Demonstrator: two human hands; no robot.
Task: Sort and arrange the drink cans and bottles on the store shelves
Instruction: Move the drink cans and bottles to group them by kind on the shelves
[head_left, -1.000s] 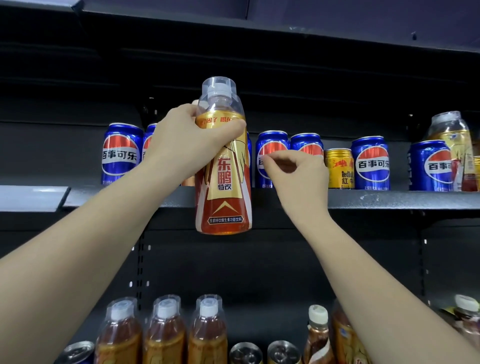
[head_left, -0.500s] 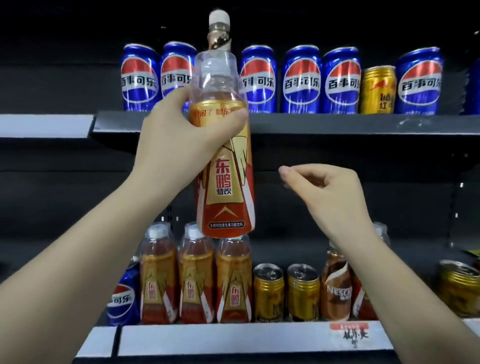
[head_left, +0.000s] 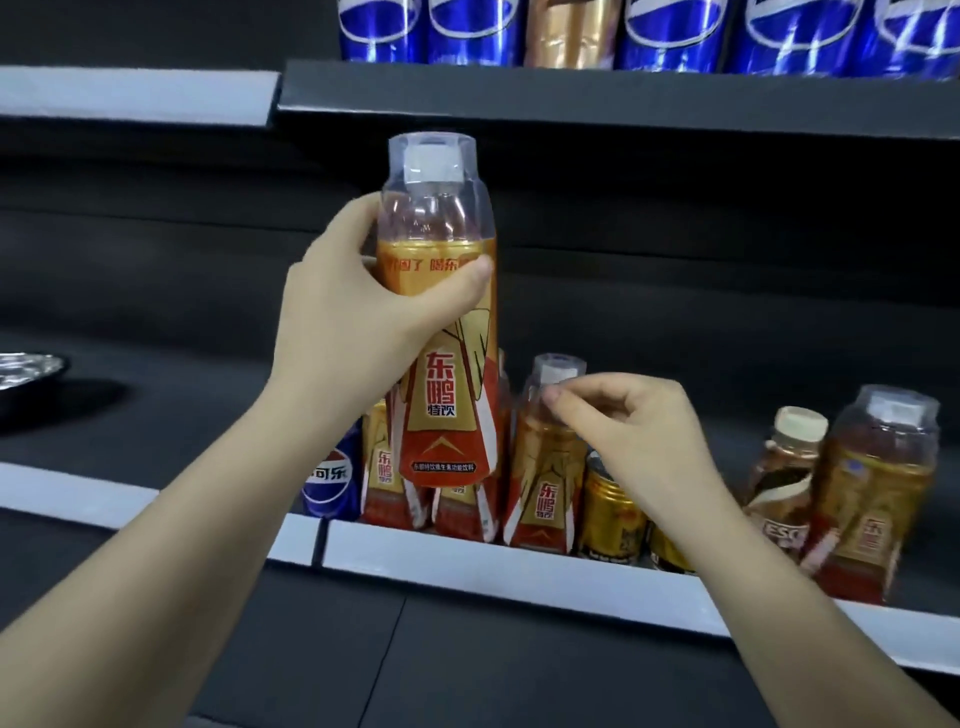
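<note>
The left hand (head_left: 358, 322) is gripping an upright Dongpeng energy-drink bottle (head_left: 441, 332) around its upper label, holding it in the air before the lower shelf (head_left: 519, 566). The right hand (head_left: 634, 431), fingers loosely curled and holding nothing, is hovering just right of that bottle, above a gold can (head_left: 610, 514). Matching bottles (head_left: 545, 483) and a Pepsi can (head_left: 332, 478) are standing behind the held bottle on that shelf.

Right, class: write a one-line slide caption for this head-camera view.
Left hand holds an energy drink bottle above matching bottles on the lower shelf; right hand hovers nearby.
</note>
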